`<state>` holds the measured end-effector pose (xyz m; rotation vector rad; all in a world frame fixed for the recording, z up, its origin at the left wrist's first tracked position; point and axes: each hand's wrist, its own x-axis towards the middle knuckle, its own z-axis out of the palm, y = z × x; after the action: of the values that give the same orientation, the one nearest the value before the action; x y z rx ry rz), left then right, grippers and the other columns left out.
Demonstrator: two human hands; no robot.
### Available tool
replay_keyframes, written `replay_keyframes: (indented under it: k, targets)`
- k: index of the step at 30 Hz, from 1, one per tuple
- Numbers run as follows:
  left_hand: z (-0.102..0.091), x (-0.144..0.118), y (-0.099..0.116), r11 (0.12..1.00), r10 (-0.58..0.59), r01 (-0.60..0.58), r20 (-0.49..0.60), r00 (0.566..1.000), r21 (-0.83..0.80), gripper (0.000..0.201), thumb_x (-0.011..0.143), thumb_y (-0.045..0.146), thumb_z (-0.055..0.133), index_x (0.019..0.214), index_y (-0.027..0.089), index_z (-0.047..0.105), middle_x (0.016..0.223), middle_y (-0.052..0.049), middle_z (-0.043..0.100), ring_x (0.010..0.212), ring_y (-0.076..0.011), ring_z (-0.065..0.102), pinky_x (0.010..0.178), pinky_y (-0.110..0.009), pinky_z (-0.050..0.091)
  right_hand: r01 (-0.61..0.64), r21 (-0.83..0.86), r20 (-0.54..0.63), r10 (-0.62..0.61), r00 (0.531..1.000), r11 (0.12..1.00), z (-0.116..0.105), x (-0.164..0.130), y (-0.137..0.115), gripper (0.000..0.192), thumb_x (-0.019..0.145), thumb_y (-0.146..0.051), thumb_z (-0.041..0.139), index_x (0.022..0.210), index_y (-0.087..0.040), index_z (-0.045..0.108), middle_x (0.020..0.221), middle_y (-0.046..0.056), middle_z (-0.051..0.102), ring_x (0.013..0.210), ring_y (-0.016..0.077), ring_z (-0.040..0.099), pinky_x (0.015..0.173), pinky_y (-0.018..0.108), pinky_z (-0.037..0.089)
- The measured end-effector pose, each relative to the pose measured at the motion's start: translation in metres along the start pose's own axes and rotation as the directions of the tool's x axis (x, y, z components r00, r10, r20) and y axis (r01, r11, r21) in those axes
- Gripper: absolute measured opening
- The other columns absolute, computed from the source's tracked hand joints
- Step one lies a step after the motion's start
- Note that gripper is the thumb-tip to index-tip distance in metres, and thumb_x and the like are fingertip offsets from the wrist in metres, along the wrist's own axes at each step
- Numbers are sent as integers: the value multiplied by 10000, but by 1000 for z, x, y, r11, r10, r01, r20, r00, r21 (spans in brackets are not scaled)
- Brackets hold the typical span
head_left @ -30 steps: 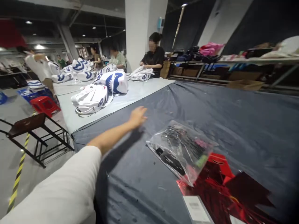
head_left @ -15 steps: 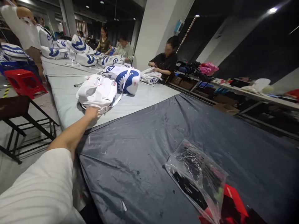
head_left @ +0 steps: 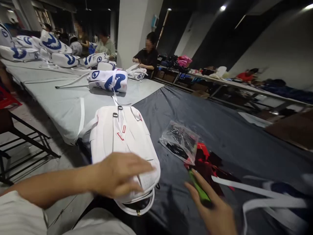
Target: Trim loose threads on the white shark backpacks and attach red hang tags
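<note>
The left hand [head_left: 119,176] lies flat, fingers spread, pressing on the lower part of a white backpack [head_left: 122,143]. The backpack rests near the tabletop's near-left edge, straddling the seam between the dark sheet [head_left: 232,130] and the pale grey sheet [head_left: 61,101]. The right hand [head_left: 215,212] curls around a green tool [head_left: 199,191], just right of the backpack. Beyond it lie a clear plastic bag [head_left: 181,142] and red packaging [head_left: 207,160]. Farther along the tabletop sit shark-print backpacks [head_left: 110,80], with seated co-workers [head_left: 148,55] at the far edge.
</note>
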<state>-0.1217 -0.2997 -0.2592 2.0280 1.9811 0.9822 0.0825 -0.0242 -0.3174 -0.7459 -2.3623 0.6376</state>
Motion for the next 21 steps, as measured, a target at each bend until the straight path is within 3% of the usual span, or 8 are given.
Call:
replay_keyframes:
  k: [3, 7, 10, 13, 15, 17, 19, 21]
  targets:
    - [37, -15, -26, 968, -142, 131, 36, 989, 216, 741, 921, 628, 482, 1570, 326, 286, 1592, -131, 348, 1476, -398, 334, 1222, -627, 240, 98, 221, 32, -108, 994, 970, 35, 11, -25, 507, 881, -516, 595, 1268, -200, 675, 1186, 110, 728, 1021, 269, 720, 923, 385, 563]
    - [139, -67, -53, 975, -33, -17, 219, 975, 222, 982, 916, 662, 449, 1587, 245, -135, 1641, -208, 66, 1535, -395, 131, 1227, -649, 158, 152, 152, 47, -161, 986, 977, 82, 33, -55, 480, 912, -444, 527, 1270, -153, 657, 1228, 148, 701, 1108, 280, 666, 961, 397, 502]
    - [204, -101, -53, 950, -5, -43, 151, 989, 310, 1001, 928, 641, 435, 1573, 194, -185, 1635, -229, 96, 1544, -380, 100, 1213, -617, 215, 65, 70, 53, -69, 996, 995, 105, 43, -59, 561, 926, -498, 490, 1311, -106, 604, 1166, 188, 705, 1063, 299, 662, 897, 403, 496]
    - [235, -102, -37, 900, -34, -6, 83, 996, 437, 967, 926, 675, 391, 1601, 113, -14, 1603, -244, 249, 1539, -350, 186, 1184, -556, 299, -19, 119, 29, 16, 999, 993, 113, 40, -51, 680, 891, -651, 452, 1224, -83, 622, 943, 180, 729, 829, 298, 685, 716, 382, 511]
    - [230, -80, -23, 863, 33, -78, 99, 995, 500, 883, 926, 701, 361, 1540, 68, 312, 1541, -244, 406, 1460, -345, 369, 1124, -483, 382, -42, 160, -29, 47, 998, 986, 109, 31, -40, 705, 831, -735, 475, 1130, -124, 660, 852, 142, 724, 739, 289, 671, 662, 366, 496]
    - [203, -41, -10, 830, 193, -247, 158, 968, 500, 721, 944, 687, 347, 1280, 107, 612, 1350, -187, 613, 1192, -286, 602, 972, -393, 466, -11, 156, -117, 29, 993, 988, 95, 17, -27, 698, 789, -761, 529, 1096, -153, 680, 883, 134, 727, 751, 291, 674, 671, 362, 490]
    - [158, 3, 0, 797, 348, -379, 155, 925, 470, 575, 975, 635, 343, 1026, 180, 691, 1034, -92, 704, 843, -199, 637, 770, -350, 467, 34, 141, -177, -8, 984, 989, 75, -1, -14, 692, 760, -764, 583, 1084, -162, 688, 950, 141, 729, 800, 303, 685, 707, 368, 500]
    - [107, 41, 5, 787, 278, -219, -15, 960, 577, 497, 1007, 534, 344, 1081, 155, 657, 1012, -110, 667, 882, -231, 608, 773, -388, 441, 44, 132, -191, -18, 981, 990, 52, -20, -4, 678, 742, -760, 621, 1066, -168, 689, 997, 142, 727, 843, 317, 692, 739, 380, 511]
